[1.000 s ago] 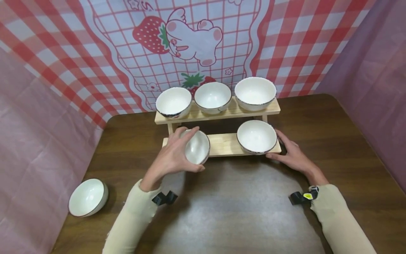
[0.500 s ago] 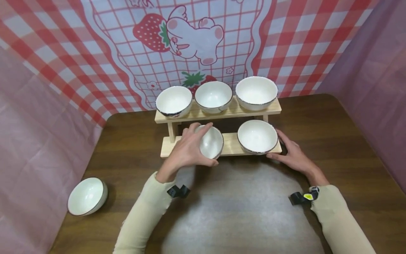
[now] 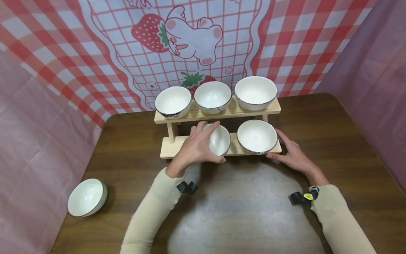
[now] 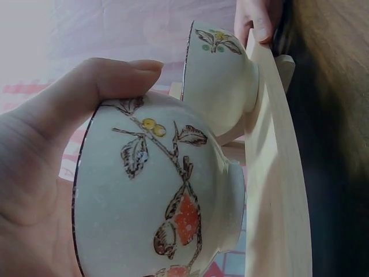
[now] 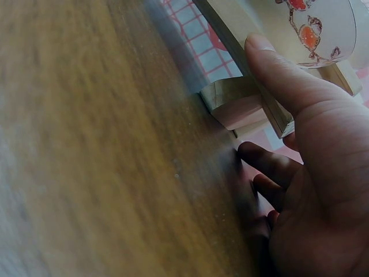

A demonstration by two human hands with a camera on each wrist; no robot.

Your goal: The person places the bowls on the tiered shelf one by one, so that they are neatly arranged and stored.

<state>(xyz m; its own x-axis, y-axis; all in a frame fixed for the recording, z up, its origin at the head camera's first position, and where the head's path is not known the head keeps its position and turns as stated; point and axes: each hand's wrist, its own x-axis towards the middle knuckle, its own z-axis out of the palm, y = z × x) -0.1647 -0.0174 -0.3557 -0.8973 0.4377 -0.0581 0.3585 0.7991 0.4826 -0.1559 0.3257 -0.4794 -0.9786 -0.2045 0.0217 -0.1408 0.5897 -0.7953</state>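
My left hand (image 3: 199,144) holds a white bowl (image 3: 220,140) by its sides, thumb at the front and fingers behind. Brown twigs and red fruit decorate that bowl's (image 4: 167,190) outside in the left wrist view. Its foot is right at the lower board of a two-step wooden stand (image 3: 172,150); whether it touches, I cannot tell. To its right on the same board sits another bowl (image 3: 257,137). At the board's right end, my right hand (image 3: 293,153) grips the wood, its thumb along the edge in the right wrist view, where the right hand (image 5: 328,161) shows fingers bent beyond it.
Three white bowls stand on the upper step: a left bowl (image 3: 173,101), a middle bowl (image 3: 213,96) and a right bowl (image 3: 256,91). A separate bowl (image 3: 87,197) is on the table (image 3: 127,169) at the left edge. A checked cloth (image 3: 285,42) hangs behind the stand.
My left hand has carried its bowl to the right along the lower board, from the left end to beside the right-hand bowl. The right hand has stayed in place.
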